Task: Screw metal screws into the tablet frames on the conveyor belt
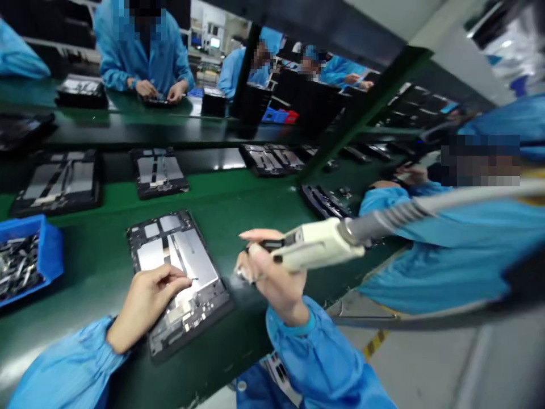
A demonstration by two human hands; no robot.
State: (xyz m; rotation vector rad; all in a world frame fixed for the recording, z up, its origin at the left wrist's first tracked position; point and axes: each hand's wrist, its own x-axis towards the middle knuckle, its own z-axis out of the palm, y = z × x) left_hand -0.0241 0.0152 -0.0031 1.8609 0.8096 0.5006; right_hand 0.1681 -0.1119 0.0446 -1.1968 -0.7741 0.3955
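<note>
An opened tablet [200, 238], with silver battery panels and a circuit board showing, lies tilted on the green bench. My left hand [147, 301] rests over its lower left part. Thumb and index finger are pinched together there; a tiny dark sliver shows at the tips, too small to name. To the right of the tablet, raised above the bench, my right hand [276, 278] grips a cream-coloured handheld gun [319, 244]. From its rear a thick grey hose [383, 221] runs off to the right. Fingers partly hide the gun's front end.
A blue bin [51, 250] of small dark parts stands at the left. Behind are more opened tablets [63, 176] [158, 172]. Dark strip-like parts [326, 201] lie at the right. A co-worker [443, 244] sits close on the right; another [145, 51] works across the bench.
</note>
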